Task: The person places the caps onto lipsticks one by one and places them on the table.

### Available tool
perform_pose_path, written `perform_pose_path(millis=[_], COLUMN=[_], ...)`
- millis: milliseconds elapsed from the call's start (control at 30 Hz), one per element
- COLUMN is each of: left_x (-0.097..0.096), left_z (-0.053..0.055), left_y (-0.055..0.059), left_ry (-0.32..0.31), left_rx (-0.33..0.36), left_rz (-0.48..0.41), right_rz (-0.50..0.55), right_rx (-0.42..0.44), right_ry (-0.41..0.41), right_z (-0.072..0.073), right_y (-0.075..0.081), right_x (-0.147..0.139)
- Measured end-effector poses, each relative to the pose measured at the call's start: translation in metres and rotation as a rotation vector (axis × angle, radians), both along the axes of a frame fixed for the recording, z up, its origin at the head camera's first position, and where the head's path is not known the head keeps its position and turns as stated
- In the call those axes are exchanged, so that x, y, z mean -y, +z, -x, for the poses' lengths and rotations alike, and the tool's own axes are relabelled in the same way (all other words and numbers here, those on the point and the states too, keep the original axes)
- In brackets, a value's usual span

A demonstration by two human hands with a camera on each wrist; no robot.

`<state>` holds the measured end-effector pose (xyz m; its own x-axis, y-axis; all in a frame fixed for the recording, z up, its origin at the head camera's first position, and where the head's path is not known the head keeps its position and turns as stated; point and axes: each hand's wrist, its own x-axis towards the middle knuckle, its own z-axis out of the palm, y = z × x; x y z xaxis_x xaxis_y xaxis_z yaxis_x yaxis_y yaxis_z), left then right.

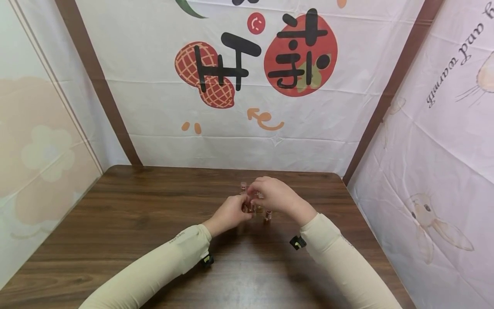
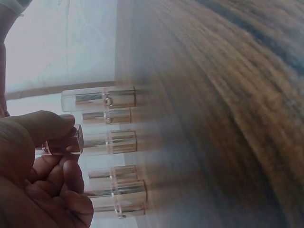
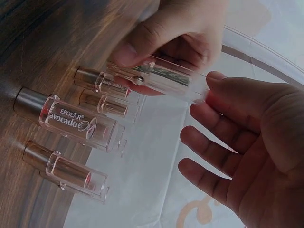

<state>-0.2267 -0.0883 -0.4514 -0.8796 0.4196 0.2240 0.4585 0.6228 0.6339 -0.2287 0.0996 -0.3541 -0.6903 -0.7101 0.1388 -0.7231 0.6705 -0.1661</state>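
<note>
My left hand (image 1: 230,213) grips a lipstick tube (image 3: 164,76) with a clear cap, held sideways in the right wrist view, thumb along its base. At the capped end my right hand (image 1: 275,195) pinches the clear cap (image 3: 197,90) between thumb and forefinger, the other fingers spread apart. Several more lipsticks stand upright on the table around the hands; one (image 3: 73,118) carries white "avocado" lettering, and a slimmer one (image 3: 71,172) is beside it. In the left wrist view the lipsticks (image 2: 121,142) form a row past the left fingertips.
The brown wooden table (image 1: 154,223) ends at a printed white cloth wall (image 1: 231,150) behind. Another cloth wall (image 1: 417,163) runs along the right side. A standing lipstick (image 1: 268,216) is just below the right hand in the head view.
</note>
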Motion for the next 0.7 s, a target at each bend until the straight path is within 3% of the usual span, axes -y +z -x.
perform_pose_path(millis=[300,500,700], left_x=[-0.001,-0.003,-0.005], left_z=[0.003,0.006,0.008], left_y=[-0.011,-0.019,-0.023], left_ry=[0.035,0.084,0.06], left_rx=[0.012,0.024,0.052], left_rz=[-0.017,0.012,0.03], right_rz=[0.06,0.061,0.062], right_rx=[0.022,-0.016,-0.006], right_ry=[-0.02,-0.033,-0.049], right_z=[0.002,0.001,0.0], right_y=[0.0,0.0,-0.002], right_x=[-0.006,-0.01,-0.013])
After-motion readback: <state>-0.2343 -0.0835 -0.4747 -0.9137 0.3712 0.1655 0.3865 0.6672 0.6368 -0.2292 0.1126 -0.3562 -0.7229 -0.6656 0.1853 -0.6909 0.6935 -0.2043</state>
